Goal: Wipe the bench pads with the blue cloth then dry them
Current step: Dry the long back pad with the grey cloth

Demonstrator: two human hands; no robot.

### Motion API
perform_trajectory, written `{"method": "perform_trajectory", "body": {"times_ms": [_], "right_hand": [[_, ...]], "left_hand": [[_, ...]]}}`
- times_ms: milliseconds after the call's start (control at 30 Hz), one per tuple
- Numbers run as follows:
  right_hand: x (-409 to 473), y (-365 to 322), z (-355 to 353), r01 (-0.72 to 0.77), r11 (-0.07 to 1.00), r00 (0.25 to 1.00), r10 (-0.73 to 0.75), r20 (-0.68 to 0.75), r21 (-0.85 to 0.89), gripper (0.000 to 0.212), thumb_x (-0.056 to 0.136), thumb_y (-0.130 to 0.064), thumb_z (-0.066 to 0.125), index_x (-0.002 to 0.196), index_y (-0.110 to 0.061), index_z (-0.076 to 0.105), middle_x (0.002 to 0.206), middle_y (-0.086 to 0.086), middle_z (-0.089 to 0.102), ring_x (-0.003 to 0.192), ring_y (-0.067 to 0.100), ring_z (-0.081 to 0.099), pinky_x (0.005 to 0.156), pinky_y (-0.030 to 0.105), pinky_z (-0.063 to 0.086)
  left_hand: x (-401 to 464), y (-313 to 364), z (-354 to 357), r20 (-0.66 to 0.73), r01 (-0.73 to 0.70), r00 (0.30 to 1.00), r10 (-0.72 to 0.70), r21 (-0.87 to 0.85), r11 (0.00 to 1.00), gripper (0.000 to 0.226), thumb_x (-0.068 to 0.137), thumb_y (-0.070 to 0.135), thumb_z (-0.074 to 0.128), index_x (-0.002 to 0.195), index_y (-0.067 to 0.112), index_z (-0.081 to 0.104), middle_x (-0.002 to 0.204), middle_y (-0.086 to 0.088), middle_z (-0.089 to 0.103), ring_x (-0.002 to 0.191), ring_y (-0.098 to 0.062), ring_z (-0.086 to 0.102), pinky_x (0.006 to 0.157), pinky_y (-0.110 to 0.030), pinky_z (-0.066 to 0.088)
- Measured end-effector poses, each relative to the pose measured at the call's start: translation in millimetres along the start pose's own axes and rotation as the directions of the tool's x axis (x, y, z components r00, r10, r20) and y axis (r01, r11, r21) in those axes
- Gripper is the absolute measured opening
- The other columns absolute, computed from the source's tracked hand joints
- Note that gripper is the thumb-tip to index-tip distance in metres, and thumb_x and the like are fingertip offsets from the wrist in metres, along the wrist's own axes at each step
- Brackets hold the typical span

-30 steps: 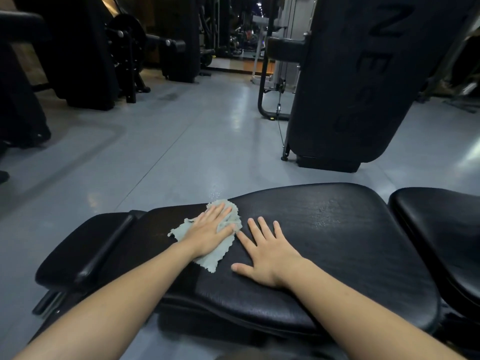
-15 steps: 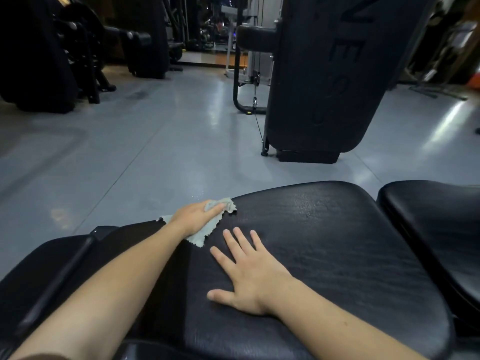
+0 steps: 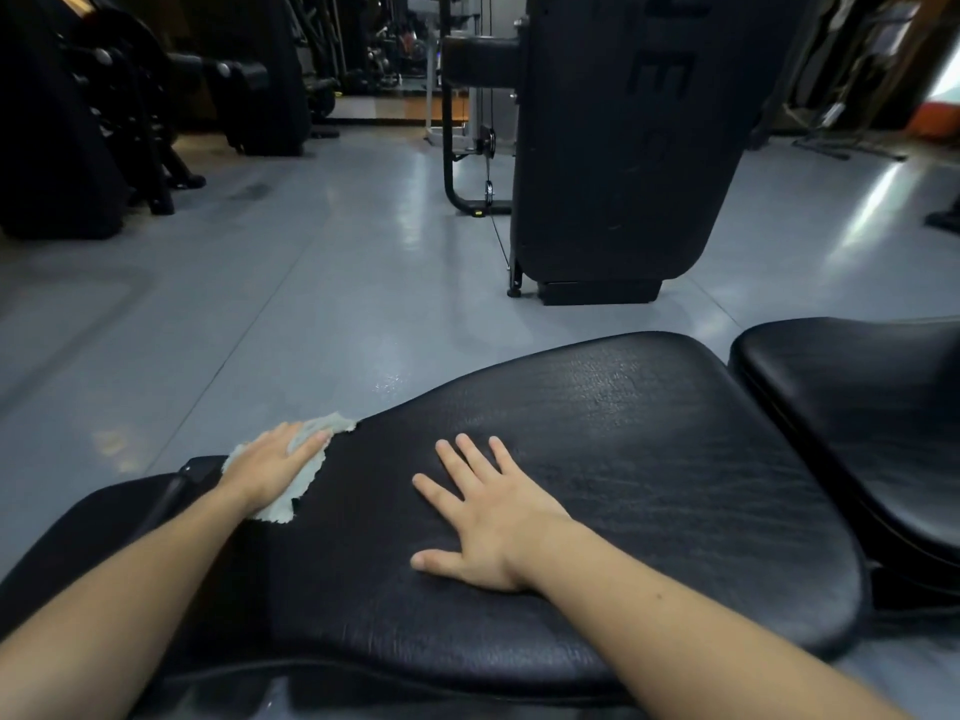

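A long black bench pad (image 3: 649, 459) fills the lower middle of the view. My left hand (image 3: 270, 462) lies flat on a pale blue cloth (image 3: 306, 478), pressing it onto the pad's far left edge. The cloth shows around and beyond the fingers. My right hand (image 3: 488, 517) rests flat on the middle of the pad with fingers spread and nothing in it. A second black pad (image 3: 872, 407) sits to the right across a narrow gap. A lower black pad (image 3: 88, 527) lies at the left.
A grey shiny floor (image 3: 311, 283) stretches beyond the bench. A tall black machine housing (image 3: 623, 148) stands ahead on the right of centre, with a cable and frame beside it. Dark gym equipment (image 3: 104, 122) lines the far left.
My left hand has slid the cloth leftward and toward the pad's far edge. My right hand stayed flat on the pad. The view has moved closer to the bench.
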State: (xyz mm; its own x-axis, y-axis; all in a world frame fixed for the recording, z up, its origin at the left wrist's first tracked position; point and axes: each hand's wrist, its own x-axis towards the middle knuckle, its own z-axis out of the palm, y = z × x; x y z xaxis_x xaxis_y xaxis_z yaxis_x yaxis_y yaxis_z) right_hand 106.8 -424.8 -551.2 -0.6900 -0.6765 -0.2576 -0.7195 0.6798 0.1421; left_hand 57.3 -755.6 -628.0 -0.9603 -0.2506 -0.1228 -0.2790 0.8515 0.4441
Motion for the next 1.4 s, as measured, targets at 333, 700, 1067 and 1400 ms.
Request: {"method": "perform_trajectory", "body": {"times_ms": [333, 700, 1067, 1400], "right_hand": [[0, 1, 2, -0.001, 1.000, 1.000, 0.001, -0.024, 0.012, 0.088, 0.090, -0.081, 0.012, 0.160, -0.030, -0.005, 0.165, 0.014, -0.019, 0.151, 0.031, -0.024, 0.120, 0.056, -0.010], [-2, 0, -3, -0.011, 1.000, 1.000, 0.011, 0.007, -0.010, 0.087, 0.090, -0.080, 0.012, 0.160, -0.031, -0.007, 0.165, 0.012, -0.020, 0.152, 0.029, -0.022, 0.121, 0.055, -0.009], [-6, -4, -10, -0.022, 1.000, 1.000, 0.022, 0.021, -0.018, 0.103, 0.071, -0.086, -0.009, 0.159, -0.033, -0.008, 0.166, 0.010, -0.018, 0.153, 0.026, -0.020, 0.123, 0.052, -0.008], [-6, -7, -12, -0.038, 0.999, 0.999, 0.039, 0.030, -0.028, 0.110, 0.063, -0.086, -0.014, 0.159, -0.034, -0.009, 0.167, 0.008, -0.017, 0.153, 0.025, -0.018, 0.123, 0.050, -0.007]], "left_hand": [[6, -44, -8, -0.003, 0.170, 0.985, -0.172, -0.136, 0.976, 0.093, 0.079, 0.091, 0.028, 0.147, 0.029, 0.044, 0.154, 0.001, 0.041, 0.144, -0.025, 0.032, 0.117, -0.050, 0.025], [-29, -59, -7, -0.041, 0.246, 0.967, -0.251, -0.092, 0.965, 0.085, 0.086, 0.084, 0.023, 0.156, 0.035, 0.021, 0.164, 0.004, 0.021, 0.148, -0.028, 0.026, 0.116, -0.054, 0.026], [-133, -71, 6, -0.068, 0.275, 0.958, -0.277, -0.045, 0.960, 0.087, 0.084, 0.084, 0.025, 0.157, 0.037, 0.014, 0.166, 0.012, 0.005, 0.152, -0.019, 0.010, 0.118, -0.048, 0.021], [-207, -44, 49, -0.254, 0.068, 0.964, -0.078, -0.049, 0.997, 0.088, 0.084, 0.083, 0.005, 0.157, 0.035, 0.018, 0.165, 0.016, 0.012, 0.151, -0.002, -0.001, 0.123, -0.033, -0.003]]}}
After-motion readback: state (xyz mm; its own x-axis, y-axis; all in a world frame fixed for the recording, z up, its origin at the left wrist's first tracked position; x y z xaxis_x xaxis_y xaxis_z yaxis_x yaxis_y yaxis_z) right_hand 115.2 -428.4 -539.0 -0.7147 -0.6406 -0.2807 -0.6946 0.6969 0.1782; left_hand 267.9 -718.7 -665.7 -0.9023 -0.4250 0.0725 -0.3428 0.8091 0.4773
